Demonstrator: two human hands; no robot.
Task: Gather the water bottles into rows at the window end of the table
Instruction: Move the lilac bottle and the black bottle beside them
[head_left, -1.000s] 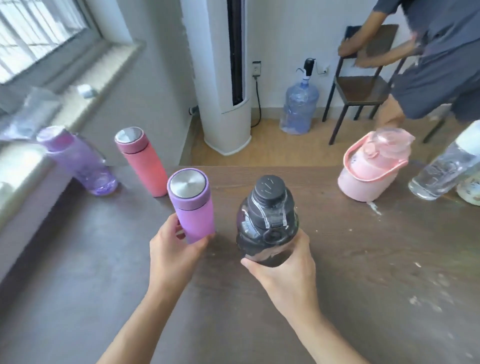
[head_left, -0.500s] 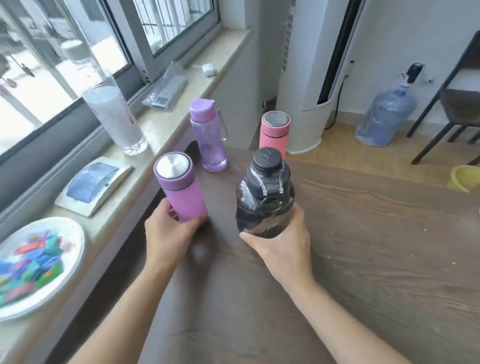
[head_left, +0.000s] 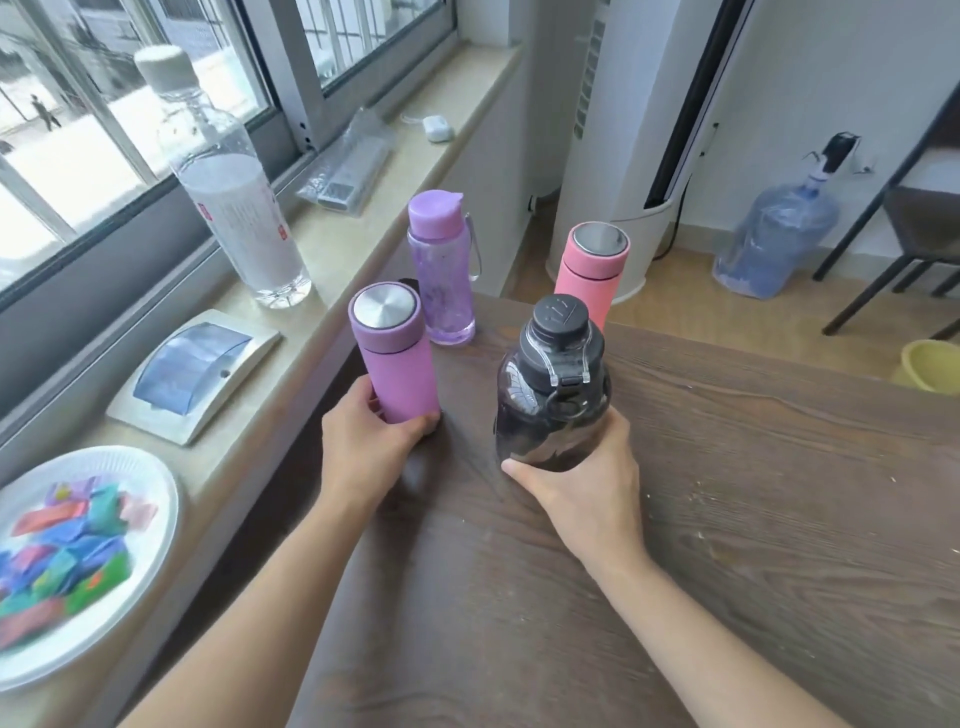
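Near window end of table (head_left: 727, 441): L hand (head_left: 363, 447) clamps purple flask (head_left: 397, 364), R hand (head_left: 582, 478) clamps dark bottle (head_left: 553, 395); both carried closer to lilac bottle (head_left: 441, 270) & pink flask (head_left: 587, 275) — 2nd row forming.

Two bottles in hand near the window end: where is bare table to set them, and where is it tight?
Bare wood lies between the purple flask in the left hand and the dark jug in the right hand, behind the clear purple bottle and pink flask. The table rightward is bare. The sill is crowded.

Daylight came through the barred window (head_left: 156, 78) above a stone sill (head_left: 332, 244). A white tower air conditioner (head_left: 639, 130) stood on the wooden floor (head_left: 701, 306).
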